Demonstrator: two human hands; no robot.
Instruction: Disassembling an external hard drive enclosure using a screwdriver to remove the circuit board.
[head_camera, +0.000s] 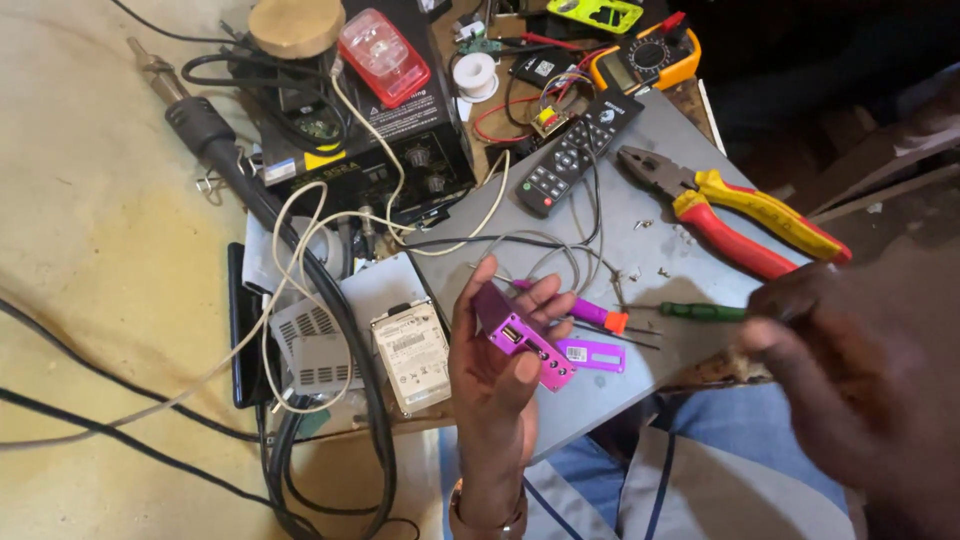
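The left hand (495, 365) holds a small purple box (522, 338) upright above the front edge of the grey bench (640, 240), with fingers closed around it. The right hand (860, 390) is blurred and close to the camera; I cannot tell its grip. Just beside it lies a green screwdriver (700, 312). Red-yellow pliers (740, 210) and a black remote control (578, 150) lie further back.

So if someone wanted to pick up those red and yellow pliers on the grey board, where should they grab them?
Probably by the two handles of the pliers, coming from above at the lower right. The handles are long, padded and spread apart, lying flat on the grey board, while the metal jaws point up-left toward the remote control.
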